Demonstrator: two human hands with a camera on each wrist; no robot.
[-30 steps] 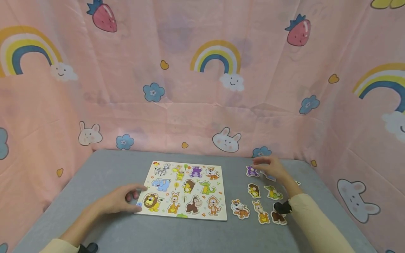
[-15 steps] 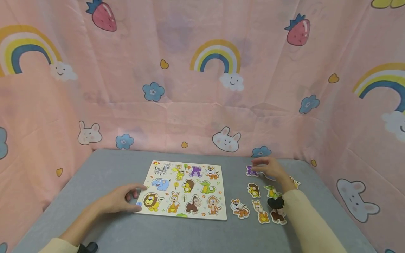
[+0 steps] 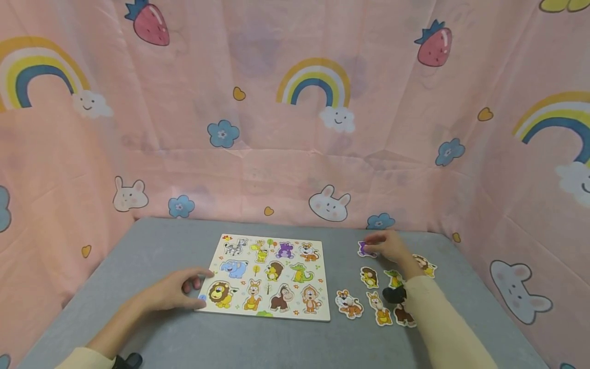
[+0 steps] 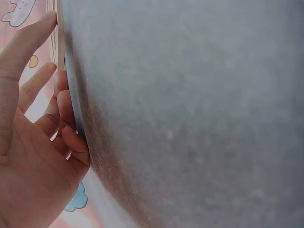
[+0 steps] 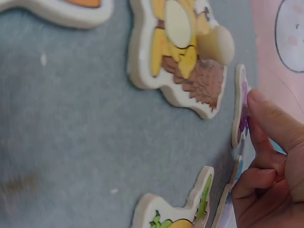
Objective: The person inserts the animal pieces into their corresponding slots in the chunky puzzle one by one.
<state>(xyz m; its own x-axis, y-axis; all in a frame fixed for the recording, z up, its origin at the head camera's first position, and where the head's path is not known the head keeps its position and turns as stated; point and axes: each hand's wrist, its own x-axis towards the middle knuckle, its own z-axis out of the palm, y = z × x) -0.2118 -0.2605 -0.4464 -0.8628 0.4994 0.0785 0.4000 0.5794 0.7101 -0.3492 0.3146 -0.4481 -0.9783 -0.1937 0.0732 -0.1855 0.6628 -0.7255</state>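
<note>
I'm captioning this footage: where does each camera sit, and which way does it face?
Head: worn on the head, facing forward and down at the puzzle board and loose pieces; left hand, right hand and sleeves show.
Left wrist: on that wrist, looking past the palm at the board's edge and gray table.
Right wrist: on that wrist, facing the hedgehog piece and purple piece, right hand at frame edge.
Head and right wrist both show the purple piece.

The flat hippo-shaped puzzle piece (image 5: 240, 107) is purple with a white rim; the hedgehog-shaped piece (image 5: 176, 57) is yellow and brown. The rectangular cream board (image 3: 289, 283) carries multicoloured animal prints (image 3: 302, 274). Rainbows (image 3: 314, 74), strawberries (image 3: 434, 48) and blue flowers (image 3: 223, 134) pattern the pink fabric backdrop (image 3: 286, 174).
</note>
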